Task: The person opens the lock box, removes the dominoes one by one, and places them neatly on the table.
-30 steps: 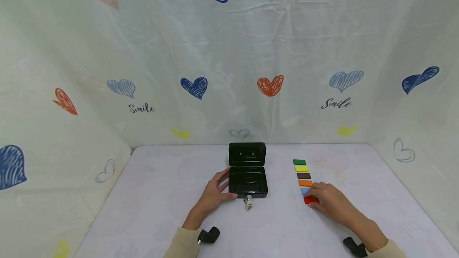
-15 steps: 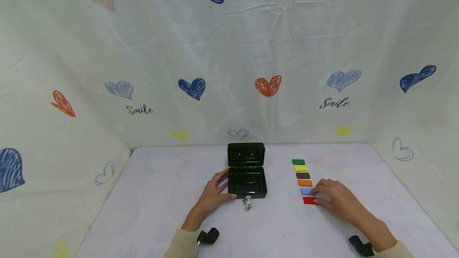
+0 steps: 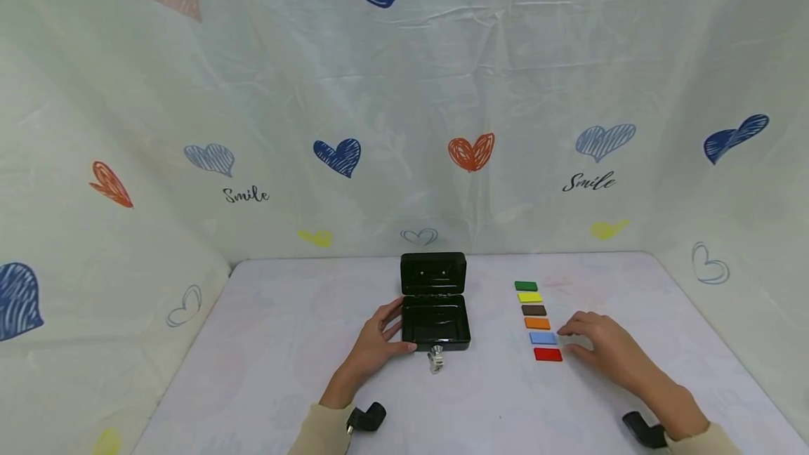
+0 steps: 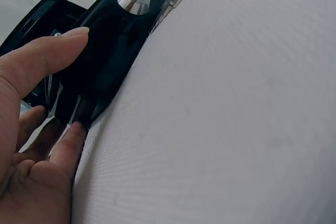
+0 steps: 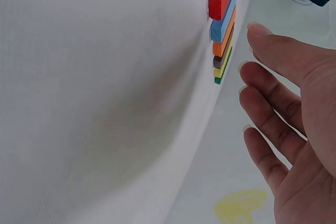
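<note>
A black cash box (image 3: 436, 320) stands with its lid raised, and a key with a metal tag (image 3: 436, 359) hangs from its front lock (image 4: 134, 0). My left hand (image 3: 371, 343) holds the box's front left corner, thumb on the front and fingers along the left side. Right of the box, several coloured blocks lie in a column: green (image 3: 526, 286), yellow (image 3: 529, 297), dark brown (image 3: 534, 310), orange (image 3: 537, 324), light blue (image 3: 543, 338) and red (image 3: 548, 354). My right hand (image 3: 607, 346) is just right of the blue and red blocks, fingers loosely bent, holding nothing.
A white table (image 3: 284, 343) bears everything. A pale curtain (image 3: 404, 104) printed with hearts rises behind and at both sides. A black camera mount (image 3: 368, 416) sits at my left wrist, and another mount (image 3: 643, 430) at the right one.
My right hand has let go of the red block and drawn back to the right, leaving it below the blue one. The left hand stays at the box.
</note>
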Demonstrator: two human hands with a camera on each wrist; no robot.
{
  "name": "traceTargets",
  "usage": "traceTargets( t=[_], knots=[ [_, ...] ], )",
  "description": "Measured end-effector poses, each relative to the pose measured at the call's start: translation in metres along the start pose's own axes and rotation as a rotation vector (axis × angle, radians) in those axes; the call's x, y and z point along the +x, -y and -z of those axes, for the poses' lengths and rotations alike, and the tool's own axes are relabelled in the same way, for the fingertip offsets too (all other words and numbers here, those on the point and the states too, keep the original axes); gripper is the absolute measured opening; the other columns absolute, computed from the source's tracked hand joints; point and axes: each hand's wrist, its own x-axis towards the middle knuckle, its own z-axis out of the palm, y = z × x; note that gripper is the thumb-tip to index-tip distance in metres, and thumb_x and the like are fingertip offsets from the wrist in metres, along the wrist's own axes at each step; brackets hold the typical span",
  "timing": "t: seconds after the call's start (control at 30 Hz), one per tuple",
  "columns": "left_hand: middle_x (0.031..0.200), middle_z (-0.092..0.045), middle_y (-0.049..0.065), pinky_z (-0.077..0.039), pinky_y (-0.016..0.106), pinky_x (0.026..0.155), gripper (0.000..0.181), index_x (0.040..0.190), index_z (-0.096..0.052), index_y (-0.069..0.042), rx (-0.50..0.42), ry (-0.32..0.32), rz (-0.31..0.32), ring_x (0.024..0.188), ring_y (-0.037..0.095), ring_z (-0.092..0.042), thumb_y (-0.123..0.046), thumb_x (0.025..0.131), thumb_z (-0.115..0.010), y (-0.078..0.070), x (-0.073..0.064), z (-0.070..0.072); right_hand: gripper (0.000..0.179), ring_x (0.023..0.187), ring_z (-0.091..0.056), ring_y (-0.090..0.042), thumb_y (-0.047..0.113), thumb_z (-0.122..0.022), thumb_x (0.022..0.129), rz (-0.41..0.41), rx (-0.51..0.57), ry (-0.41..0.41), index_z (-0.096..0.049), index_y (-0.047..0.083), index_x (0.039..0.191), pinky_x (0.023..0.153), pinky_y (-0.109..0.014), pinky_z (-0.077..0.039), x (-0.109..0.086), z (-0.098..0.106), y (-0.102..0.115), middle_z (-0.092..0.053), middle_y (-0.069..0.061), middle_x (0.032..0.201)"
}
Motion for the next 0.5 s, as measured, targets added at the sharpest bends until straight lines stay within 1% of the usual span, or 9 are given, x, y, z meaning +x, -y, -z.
traceTargets(
  t=[0.1,0.33,0.5],
  knots=[
    [0.165,-0.037,0.023,-0.043,0.037,0.119,0.093,0.162,-0.035,-0.001,-0.001,0.000,-0.001,0.155,0.044,-0.034,0.008,0.083,-0.084,0.0014,0.0005,-0.0001,0.029,0.092,-0.071,-0.019,0.004,-0.094,0.074,0.001,-0.007,-0.002,-0.082,0.015,0.099,0.087,-0.047,-0.065,0.0009,0.0019,-0.0019,-0.072,0.009,0.096],
    [0.165,-0.038,0.019,-0.041,0.031,0.121,0.095,0.163,-0.036,-0.003,-0.026,0.003,-0.003,0.156,0.041,-0.032,0.007,0.082,-0.085,0.0066,0.0025,0.0016,0.029,0.093,-0.071,-0.019,0.004,-0.093,0.076,-0.040,0.009,0.010,-0.082,0.016,0.099,0.088,-0.048,-0.065,0.0007,0.0048,-0.0036,-0.072,0.010,0.095],
    [0.165,-0.038,0.020,-0.041,0.032,0.121,0.095,0.163,-0.036,-0.003,-0.020,0.007,-0.006,0.156,0.041,-0.032,0.007,0.082,-0.085,0.0067,0.0025,0.0025,0.027,0.092,-0.071,-0.020,0.004,-0.092,0.077,-0.050,0.010,0.009,-0.082,0.016,0.099,0.086,-0.049,-0.065,0.0008,0.0060,-0.0073,-0.072,0.010,0.095]
  ],
)
